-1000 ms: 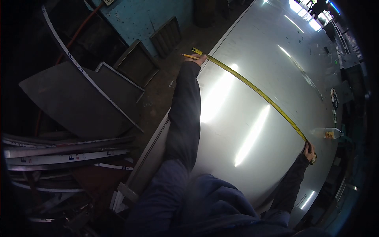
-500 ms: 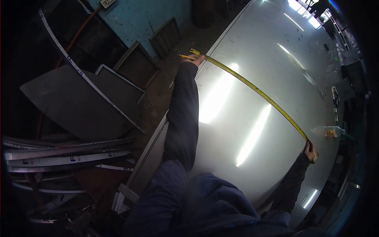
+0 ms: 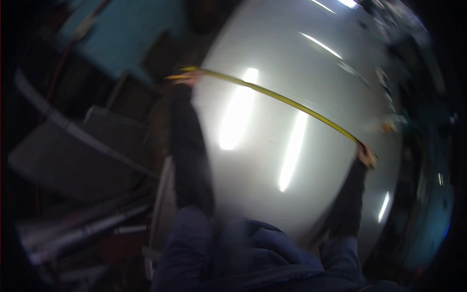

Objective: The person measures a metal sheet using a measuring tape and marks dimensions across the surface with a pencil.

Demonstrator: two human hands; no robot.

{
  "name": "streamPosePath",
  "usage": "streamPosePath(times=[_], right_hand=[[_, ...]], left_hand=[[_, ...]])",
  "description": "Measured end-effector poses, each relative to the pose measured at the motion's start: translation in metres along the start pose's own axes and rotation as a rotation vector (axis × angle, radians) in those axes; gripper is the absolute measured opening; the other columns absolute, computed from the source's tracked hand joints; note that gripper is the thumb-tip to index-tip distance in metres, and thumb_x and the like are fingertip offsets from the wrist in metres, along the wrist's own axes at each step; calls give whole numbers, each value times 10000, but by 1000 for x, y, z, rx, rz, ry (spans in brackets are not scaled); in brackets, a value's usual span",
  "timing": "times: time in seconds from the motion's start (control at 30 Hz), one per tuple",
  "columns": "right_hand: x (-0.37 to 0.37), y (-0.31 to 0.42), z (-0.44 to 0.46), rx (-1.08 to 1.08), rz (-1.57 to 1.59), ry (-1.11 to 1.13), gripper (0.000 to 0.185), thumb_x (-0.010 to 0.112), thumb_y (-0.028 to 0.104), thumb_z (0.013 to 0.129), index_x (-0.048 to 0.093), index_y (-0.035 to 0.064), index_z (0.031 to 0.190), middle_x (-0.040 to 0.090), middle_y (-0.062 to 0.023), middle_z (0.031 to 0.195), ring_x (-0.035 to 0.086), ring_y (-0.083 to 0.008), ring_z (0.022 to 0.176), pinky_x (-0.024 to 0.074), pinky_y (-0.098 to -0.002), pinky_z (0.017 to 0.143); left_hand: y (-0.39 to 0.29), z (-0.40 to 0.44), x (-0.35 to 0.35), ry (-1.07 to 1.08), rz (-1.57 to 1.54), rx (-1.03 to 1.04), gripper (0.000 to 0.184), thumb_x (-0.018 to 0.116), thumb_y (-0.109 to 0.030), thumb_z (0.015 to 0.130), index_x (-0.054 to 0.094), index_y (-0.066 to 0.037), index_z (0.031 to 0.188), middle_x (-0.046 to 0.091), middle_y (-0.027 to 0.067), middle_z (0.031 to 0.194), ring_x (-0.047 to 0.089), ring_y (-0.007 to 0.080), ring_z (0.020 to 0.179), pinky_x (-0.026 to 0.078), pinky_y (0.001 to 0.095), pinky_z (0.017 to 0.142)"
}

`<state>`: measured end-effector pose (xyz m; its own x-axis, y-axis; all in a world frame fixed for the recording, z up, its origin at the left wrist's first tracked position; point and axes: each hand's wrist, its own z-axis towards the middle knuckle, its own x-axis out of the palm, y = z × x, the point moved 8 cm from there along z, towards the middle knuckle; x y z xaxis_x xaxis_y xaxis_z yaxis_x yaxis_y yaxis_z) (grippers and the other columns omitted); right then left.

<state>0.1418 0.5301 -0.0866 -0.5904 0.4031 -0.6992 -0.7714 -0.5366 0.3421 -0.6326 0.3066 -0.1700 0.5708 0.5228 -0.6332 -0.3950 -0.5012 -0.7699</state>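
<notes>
A yellow tape measure (image 3: 292, 102) stretches across a shiny metal sheet (image 3: 258, 180). At the sheet's left edge my left hand (image 3: 190, 78) is closed on the tape near its end, with a pencil (image 3: 175, 77) sticking out of the same hand. Over on the right side, my right hand (image 3: 364, 155) grips the tape measure's case, of which only a part shows past the fingers. Motion blur softens both hands and the tape.
Long pale strips (image 3: 87, 233) lie in a pile at lower left. A dark flat panel (image 3: 68, 155) leans behind a curved strip (image 3: 73, 129). Beyond the sheet's right side is a blurred bottle (image 3: 389, 127). A blue wall (image 3: 126, 34) stands at the back left.
The view has swung, so the sheet, tape and both hands appear further left and blurred. Both hands keep hold of the tape measure, which still spans the sheet.
</notes>
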Motion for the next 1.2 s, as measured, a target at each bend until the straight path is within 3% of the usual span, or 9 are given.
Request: streamPosePath(times=[0.07,0.1,0.13,0.23,0.57,0.67,0.87,1.07,1.2], right_hand=[[-12,24,-2,13,9,-39,153,720,79,722,699,103,871,679,-61,864,645,-190,789,500,-291,745],[-9,28,0,158,-21,0,161,716,69,721,696,110,876,675,-68,873,641,-192,802,495,-282,755],[-11,46,6,64,-22,-8,158,713,74,723,693,103,877,666,-74,868,638,-198,807,492,-282,746],[-10,66,10,157,58,40,130,687,42,745,695,76,871,652,-74,849,630,-208,805,483,-288,734],[-13,70,12,198,92,9,161,675,19,732,701,83,877,661,-65,852,647,-201,794,502,-284,703],[-14,70,13,206,95,8,157,677,21,733,702,82,875,663,-64,848,648,-198,792,502,-282,704],[-14,72,13,212,101,9,151,678,24,738,703,82,875,663,-58,847,648,-192,790,503,-279,696],[-12,67,11,186,95,1,172,679,23,728,704,103,879,651,-44,843,642,-188,781,503,-280,678],[-12,67,11,197,84,8,167,689,35,724,702,103,876,652,-47,841,642,-195,785,502,-285,687]], left_hand=[[3,15,5,70,-41,44,507,660,-463,788,639,-34,1057,642,104,1026,589,202,964,430,307,868],[10,26,8,93,-62,43,530,666,-473,779,636,-28,1065,636,107,1043,582,204,976,422,306,878],[21,36,9,109,-86,32,554,673,-483,770,634,-22,1074,631,110,1060,575,206,988,415,306,889],[57,47,3,111,-217,-71,625,692,-514,744,627,-3,1100,615,119,1111,553,213,1025,392,306,919],[66,34,2,-3,-488,-221,552,757,-404,723,641,41,1028,611,129,1060,525,203,1004,386,289,918],[39,25,-8,18,-402,-156,545,754,-390,730,636,41,1041,609,130,1062,525,195,1002,394,286,907],[76,46,-2,3,-363,-158,565,741,-421,730,637,30,1054,605,126,1086,512,207,1032,363,287,941],[64,39,-12,-5,-148,-236,609,729,-464,721,632,19,1079,598,138,1130,505,226,1072,336,295,969],[74,47,-3,16,-195,-169,616,678,-495,761,617,8,1111,602,123,1137,518,212,1068,350,293,954]])
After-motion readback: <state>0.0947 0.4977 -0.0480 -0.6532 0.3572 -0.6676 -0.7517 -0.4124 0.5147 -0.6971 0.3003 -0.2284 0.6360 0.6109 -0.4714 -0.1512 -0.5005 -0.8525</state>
